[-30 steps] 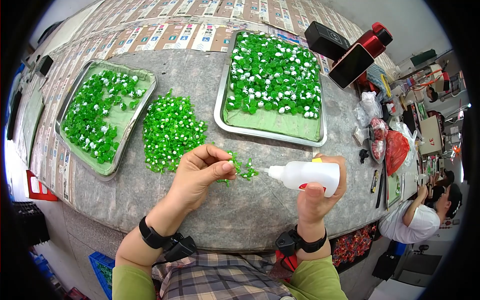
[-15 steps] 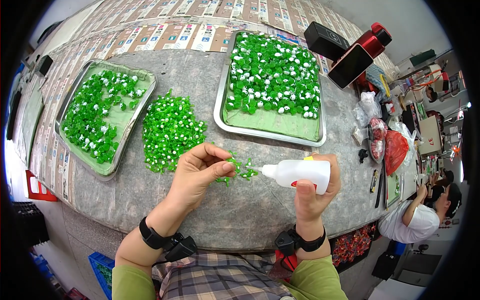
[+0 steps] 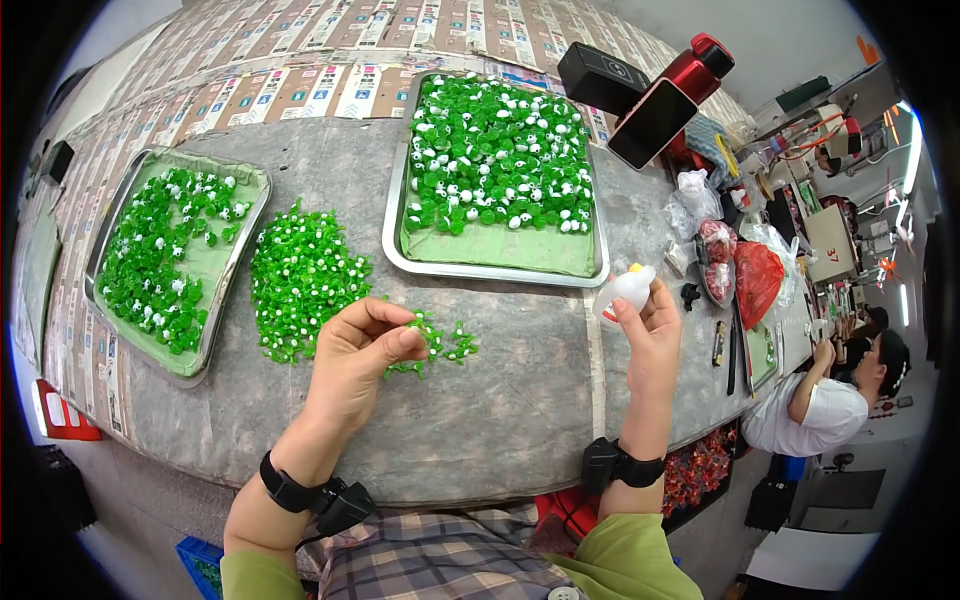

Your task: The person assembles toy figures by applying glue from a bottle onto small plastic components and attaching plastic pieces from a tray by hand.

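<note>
My left hand [image 3: 350,360] is closed in a pinch, thumb against fingertips. Whatever is between them is too small or hidden to make out. Beside its fingertips lies a small cluster of green pieces [image 3: 458,346]. A larger heap of green pieces with whitish dots [image 3: 310,285] spreads to the left, just beyond that hand. My right hand [image 3: 652,335] grips a white plastic squeeze bottle [image 3: 630,287] with a red mark and a bit of yellow, held over the table. The bottle is tilted and foreshortened, so I cannot see its nozzle.
A metal tray [image 3: 495,270] full of green and white pieces lies ahead; another tray [image 3: 224,265] sits at the left. A phone [image 3: 652,123], black box [image 3: 603,77] and red flask [image 3: 697,68] stand far right. Nearer are plastic bags [image 3: 757,282]. A person [image 3: 815,405] sits at right.
My right hand has swung the bottle right, away from the left hand, and turned it, so its nozzle no longer points at the left fingertips. The left hand keeps its pinch. The view has shifted slightly.
</note>
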Demonstrator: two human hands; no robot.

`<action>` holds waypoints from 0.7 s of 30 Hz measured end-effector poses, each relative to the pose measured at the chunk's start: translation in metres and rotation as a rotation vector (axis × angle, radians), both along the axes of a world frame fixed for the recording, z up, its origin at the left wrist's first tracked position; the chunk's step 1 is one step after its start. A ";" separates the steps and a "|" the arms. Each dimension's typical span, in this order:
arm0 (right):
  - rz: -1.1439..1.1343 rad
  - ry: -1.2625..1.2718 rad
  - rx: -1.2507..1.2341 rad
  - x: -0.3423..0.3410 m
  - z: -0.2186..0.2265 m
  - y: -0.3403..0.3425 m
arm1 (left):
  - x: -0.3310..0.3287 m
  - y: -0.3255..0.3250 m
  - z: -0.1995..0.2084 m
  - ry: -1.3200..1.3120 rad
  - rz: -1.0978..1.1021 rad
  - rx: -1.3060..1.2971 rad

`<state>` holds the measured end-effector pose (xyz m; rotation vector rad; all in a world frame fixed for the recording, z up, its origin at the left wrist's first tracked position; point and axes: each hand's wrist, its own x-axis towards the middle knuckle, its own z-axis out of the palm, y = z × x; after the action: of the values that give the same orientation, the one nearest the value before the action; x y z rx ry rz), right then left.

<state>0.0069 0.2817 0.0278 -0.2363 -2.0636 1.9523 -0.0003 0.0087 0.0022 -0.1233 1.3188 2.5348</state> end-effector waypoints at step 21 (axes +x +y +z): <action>0.378 0.211 0.928 -0.091 -0.006 -0.094 | -0.003 -0.002 0.000 -0.045 -0.032 -0.025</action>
<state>-0.0846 0.1876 0.0220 0.5599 -2.7163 0.9011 -0.0036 0.0067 0.0026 -0.1622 1.3248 2.4749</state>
